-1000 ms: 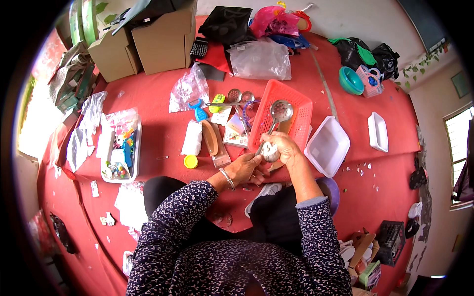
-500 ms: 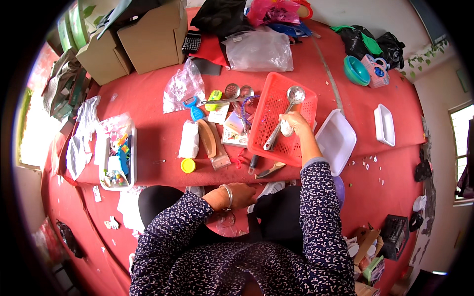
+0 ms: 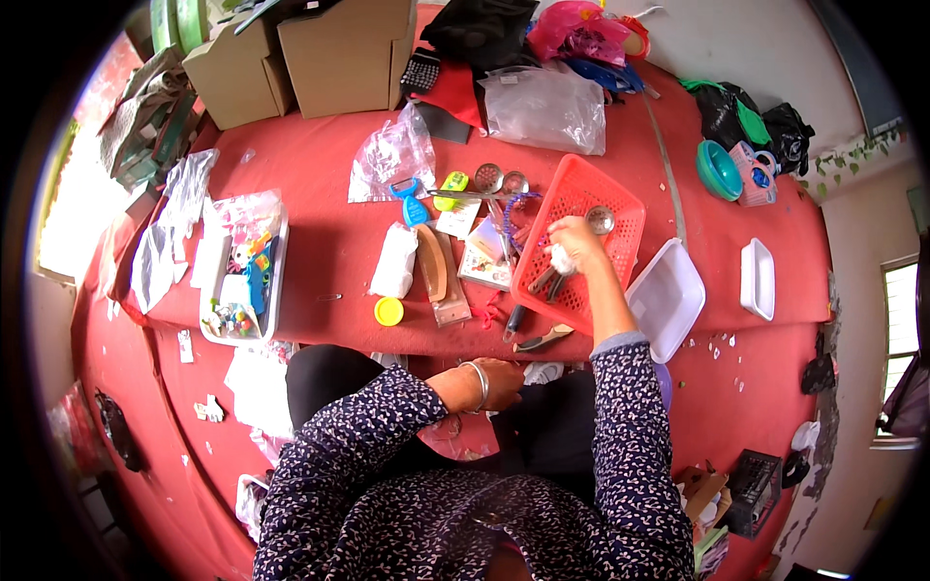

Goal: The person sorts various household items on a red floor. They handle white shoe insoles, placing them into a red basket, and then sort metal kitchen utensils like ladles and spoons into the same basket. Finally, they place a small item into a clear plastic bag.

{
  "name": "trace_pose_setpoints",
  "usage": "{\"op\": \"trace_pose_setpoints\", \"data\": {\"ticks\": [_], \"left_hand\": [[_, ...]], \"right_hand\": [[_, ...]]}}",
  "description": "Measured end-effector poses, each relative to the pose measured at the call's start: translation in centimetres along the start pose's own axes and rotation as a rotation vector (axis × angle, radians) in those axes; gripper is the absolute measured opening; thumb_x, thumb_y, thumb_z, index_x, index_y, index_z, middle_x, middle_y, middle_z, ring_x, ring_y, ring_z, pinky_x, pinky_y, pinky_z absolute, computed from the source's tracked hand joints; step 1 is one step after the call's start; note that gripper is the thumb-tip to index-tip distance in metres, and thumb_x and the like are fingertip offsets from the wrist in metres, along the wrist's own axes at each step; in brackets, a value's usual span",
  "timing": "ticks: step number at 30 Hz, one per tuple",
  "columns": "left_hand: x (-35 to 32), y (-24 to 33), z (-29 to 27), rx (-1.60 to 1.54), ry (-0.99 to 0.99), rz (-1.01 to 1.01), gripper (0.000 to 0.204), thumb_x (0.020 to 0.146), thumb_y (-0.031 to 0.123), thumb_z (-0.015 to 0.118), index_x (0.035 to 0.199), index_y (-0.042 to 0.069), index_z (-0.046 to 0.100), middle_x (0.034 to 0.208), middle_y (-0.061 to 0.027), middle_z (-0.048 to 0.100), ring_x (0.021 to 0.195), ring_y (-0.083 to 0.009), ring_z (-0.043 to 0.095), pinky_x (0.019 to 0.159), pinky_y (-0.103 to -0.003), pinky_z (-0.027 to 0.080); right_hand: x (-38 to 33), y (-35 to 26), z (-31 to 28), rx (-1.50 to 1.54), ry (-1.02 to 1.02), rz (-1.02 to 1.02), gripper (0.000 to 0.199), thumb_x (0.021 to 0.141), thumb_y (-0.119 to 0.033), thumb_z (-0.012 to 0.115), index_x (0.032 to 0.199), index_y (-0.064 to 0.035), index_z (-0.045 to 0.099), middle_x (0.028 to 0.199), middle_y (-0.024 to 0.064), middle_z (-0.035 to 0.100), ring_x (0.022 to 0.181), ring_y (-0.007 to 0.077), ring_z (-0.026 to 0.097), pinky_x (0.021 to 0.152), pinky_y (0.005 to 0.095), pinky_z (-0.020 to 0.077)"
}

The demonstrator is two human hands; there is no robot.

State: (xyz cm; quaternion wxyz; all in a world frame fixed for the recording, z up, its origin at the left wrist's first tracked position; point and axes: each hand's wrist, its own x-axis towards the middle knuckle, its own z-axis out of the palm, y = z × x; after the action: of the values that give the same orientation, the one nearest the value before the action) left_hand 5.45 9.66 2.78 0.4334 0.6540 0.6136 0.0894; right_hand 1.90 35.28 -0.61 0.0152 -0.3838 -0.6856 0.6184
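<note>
The right hand (image 3: pixel 573 244) reached into the red plastic basket (image 3: pixel 581 237) on the red table (image 3: pixel 320 252), its fingers curled around a small white object (image 3: pixel 562 259) — what it was could not be made out. A metal ladle (image 3: pixel 600 221) lay in the basket just beside the hand, with dark-handled utensils (image 3: pixel 544 284) below it. The left hand (image 3: pixel 499 381) rested low near the lap, loosely closed, a bangle at its wrist — whether it held anything could not be told. A white tray (image 3: pixel 668 300) sat right of the basket.

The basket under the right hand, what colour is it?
Orange-red basket, clearest in the head view.
</note>
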Motion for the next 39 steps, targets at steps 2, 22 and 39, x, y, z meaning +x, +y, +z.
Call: {"op": "trace_pose_setpoints", "data": {"ticks": [2, 22, 39], "left_hand": [[0.1, 0.2, 0.2, 0.029, -0.026, 0.014, 0.031, 0.078, 0.029, 0.05, 0.087, 0.0, 0.058, 0.083, -0.0189, 0.059, 0.083, -0.0339, 0.057, 0.074, -0.04, 0.044], [-1.3, 1.2, 0.3, 0.24, -0.099, 0.029, 0.023, 0.075, 0.024, 0.054, 0.084, 0.005, 0.064, 0.085, -0.0142, 0.062, 0.082, -0.0284, 0.06, 0.07, -0.037, 0.048], [-0.5, 0.5, 1.5, 0.212, -0.139, -0.058, 0.02, 0.073, 0.018, 0.054, 0.087, 0.008, 0.064, 0.088, -0.0113, 0.062, 0.086, -0.0255, 0.06, 0.07, -0.036, 0.049]], "right_hand": [[-2.8, -1.6, 2.9, -0.291, -0.022, -0.078, 0.023, 0.064, 0.003, 0.049, 0.086, 0.0024, 0.057, 0.068, 0.0168, 0.059, 0.055, 0.0242, 0.06, 0.046, 0.0359, 0.0457], [-8.2, 2.6, 4.0, -1.696, 0.03, -0.192, 0.017, 0.073, -0.011, 0.048, 0.078, -0.0053, 0.063, 0.076, 0.0153, 0.062, 0.074, 0.0271, 0.062, 0.064, 0.0373, 0.049], [0.6, 0.7, 9.4, -0.988, 0.309, -0.146, 0.027, 0.071, -0.025, 0.058, 0.083, -0.0005, 0.06, 0.094, 0.0228, 0.057, 0.086, 0.0334, 0.057, 0.072, 0.0407, 0.0468]]}}
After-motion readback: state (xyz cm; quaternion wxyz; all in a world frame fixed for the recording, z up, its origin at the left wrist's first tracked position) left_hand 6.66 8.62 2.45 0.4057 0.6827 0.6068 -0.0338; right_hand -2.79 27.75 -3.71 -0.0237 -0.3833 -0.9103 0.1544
